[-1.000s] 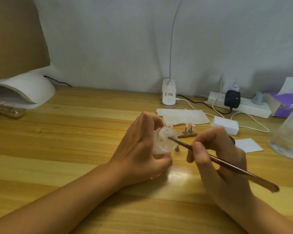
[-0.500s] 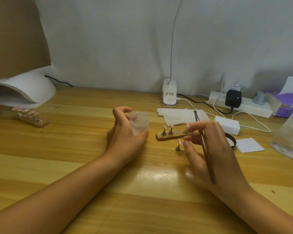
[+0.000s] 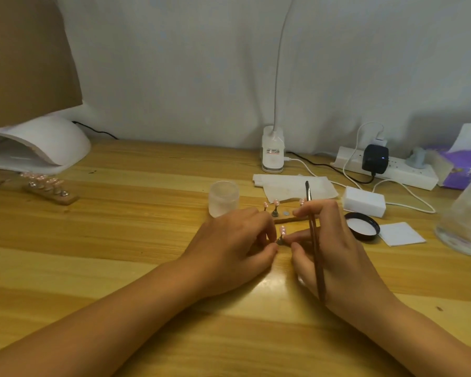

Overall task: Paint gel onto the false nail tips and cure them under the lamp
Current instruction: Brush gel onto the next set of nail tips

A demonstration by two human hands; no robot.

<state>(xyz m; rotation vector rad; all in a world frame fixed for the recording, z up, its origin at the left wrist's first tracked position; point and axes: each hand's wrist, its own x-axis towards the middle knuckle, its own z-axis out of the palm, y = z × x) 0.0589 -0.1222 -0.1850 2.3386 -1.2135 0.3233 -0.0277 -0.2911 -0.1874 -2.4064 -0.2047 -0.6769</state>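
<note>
My left hand [image 3: 235, 242] lies on the desk, its thumb and fingertips at the small metal base of a loose pink nail tip on a stand [image 3: 282, 234]. My right hand [image 3: 335, 247] holds the brown gel brush [image 3: 314, 240], bristles pointing away from me, and its fingers meet the same stand from the right. Behind them is the wooden holder [image 3: 284, 219] with several pink tips on pegs. The frosted gel jar [image 3: 223, 198] stands open on the desk to the left. The white curing lamp [image 3: 40, 145] sits far left, with a second holder of tips [image 3: 48, 187] in front of it.
The jar's black lid [image 3: 362, 225] lies right of my right hand, beside a white paper square [image 3: 401, 234] and a white block [image 3: 364, 201]. Tissue [image 3: 291, 186], a desk lamp base [image 3: 273, 153], a power strip [image 3: 386, 170] with cables and a clear container [image 3: 465, 221] line the back and right.
My left hand set the gel jar down on the desk and moved right to the loose nail stand. My right hand turned the brush upright and reached for the same stand.
</note>
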